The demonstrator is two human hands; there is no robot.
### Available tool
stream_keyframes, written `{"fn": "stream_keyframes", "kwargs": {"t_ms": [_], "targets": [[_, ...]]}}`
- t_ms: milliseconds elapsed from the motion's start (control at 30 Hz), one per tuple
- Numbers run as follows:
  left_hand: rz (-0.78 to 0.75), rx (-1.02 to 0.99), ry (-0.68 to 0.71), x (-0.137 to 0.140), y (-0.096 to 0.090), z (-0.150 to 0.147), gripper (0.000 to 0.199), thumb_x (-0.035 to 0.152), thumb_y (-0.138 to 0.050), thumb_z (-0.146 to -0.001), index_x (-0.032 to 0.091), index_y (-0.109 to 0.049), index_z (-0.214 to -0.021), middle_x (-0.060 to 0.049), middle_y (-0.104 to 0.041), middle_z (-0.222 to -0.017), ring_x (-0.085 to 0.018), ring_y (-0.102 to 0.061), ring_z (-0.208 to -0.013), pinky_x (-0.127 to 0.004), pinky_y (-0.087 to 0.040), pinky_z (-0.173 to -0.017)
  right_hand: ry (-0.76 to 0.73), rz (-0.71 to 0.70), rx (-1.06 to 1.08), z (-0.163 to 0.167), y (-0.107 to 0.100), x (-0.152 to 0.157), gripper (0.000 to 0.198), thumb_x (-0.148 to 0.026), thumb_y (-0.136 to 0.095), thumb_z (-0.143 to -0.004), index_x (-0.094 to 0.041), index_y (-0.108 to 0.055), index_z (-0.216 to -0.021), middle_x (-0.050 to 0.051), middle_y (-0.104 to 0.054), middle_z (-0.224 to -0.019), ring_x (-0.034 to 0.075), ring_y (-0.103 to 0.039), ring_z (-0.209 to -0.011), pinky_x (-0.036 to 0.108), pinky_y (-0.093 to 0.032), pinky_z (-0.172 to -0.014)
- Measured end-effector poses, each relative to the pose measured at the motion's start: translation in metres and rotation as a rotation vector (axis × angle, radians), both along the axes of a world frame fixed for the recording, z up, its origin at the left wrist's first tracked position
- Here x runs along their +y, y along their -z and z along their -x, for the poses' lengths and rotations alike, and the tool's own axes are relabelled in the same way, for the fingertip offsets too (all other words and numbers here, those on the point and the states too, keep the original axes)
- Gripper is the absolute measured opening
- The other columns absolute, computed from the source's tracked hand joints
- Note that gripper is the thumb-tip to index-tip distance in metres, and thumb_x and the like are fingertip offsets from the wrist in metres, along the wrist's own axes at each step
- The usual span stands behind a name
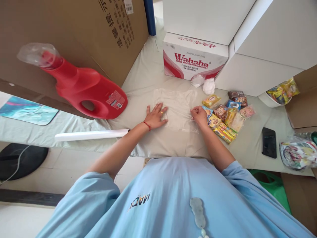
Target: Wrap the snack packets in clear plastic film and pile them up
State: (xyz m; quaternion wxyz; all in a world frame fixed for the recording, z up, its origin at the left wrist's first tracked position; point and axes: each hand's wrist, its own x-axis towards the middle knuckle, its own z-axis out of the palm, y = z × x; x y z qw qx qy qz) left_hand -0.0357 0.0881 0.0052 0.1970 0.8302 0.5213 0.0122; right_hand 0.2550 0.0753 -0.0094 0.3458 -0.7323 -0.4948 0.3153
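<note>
Clear plastic bag [177, 107] lies flat on the table [170, 145]. Left hand [155, 117], palm down, fingers spread, on its left edge; right hand [200, 115] grip closed, thumb and fingertips pinching its right edge. Wrapped snacks [221, 111] right of the bag, red jug [86, 86] left, Wahaha box [194, 58] beyond it.

Between left hand [156, 116] and right hand [199, 115], only the flat clear plastic [177, 107]; passable from above. Snack packs [221, 112] block low moves just right of the right hand; next gap sits between packs and phone [269, 142]. Far side: Wahaha box [193, 61], white bundles [208, 86] against it. Open tabletop [141, 77] lane runs between that box and brown carton [81, 29]. Red jug [92, 89] obstructs left.
</note>
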Motion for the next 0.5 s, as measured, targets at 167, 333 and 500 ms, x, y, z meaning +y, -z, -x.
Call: {"fn": "stream_keyframes", "kwargs": {"t_ms": [167, 333, 500], "targets": [[0.087, 0.028, 0.112, -0.007, -0.007, 0.019, 0.09, 0.045, -0.061, -0.086, 0.028, -0.021, -0.165, -0.012, -0.012, -0.175, -0.034, -0.009, -0.162, -0.071, 0.002, -0.123, 0.063, 0.046, 0.118, -0.013, -0.002, -0.005, 0.034, -0.047, -0.066, -0.082, -0.022, -0.059, -0.105, -0.004, -0.06, -0.064, 0.02, -0.058, -0.053, 0.031, -0.046, -0.055], [0.11, -0.039, 0.096, -0.014, -0.008, 0.032, 0.082, 0.033, -0.056, -0.084, 0.03, -0.031, -0.162, -0.009, -0.017, -0.175, -0.032, -0.01, -0.162, -0.069, 0.003, -0.124, 0.047, 0.026, 0.021, -0.023, -0.004, -0.016, 0.034, -0.049, -0.064, -0.084, -0.022, -0.061, -0.104, -0.003, -0.06, -0.064, 0.022, -0.06, -0.057, 0.035, -0.049, -0.061], [0.177, -0.205, -0.036, -0.013, -0.007, 0.033, 0.048, 0.039, -0.034, -0.099, 0.032, -0.06, -0.14, -0.003, -0.034, -0.169, -0.024, -0.02, -0.161, -0.064, 0.005, -0.126, -0.09, -0.009, -0.369, -0.03, -0.033, -0.031, 0.025, -0.039, -0.061, -0.088, -0.019, -0.066, -0.102, 0.008, -0.067, -0.086, 0.028, -0.064, -0.085, 0.042, -0.051, -0.082]]}}
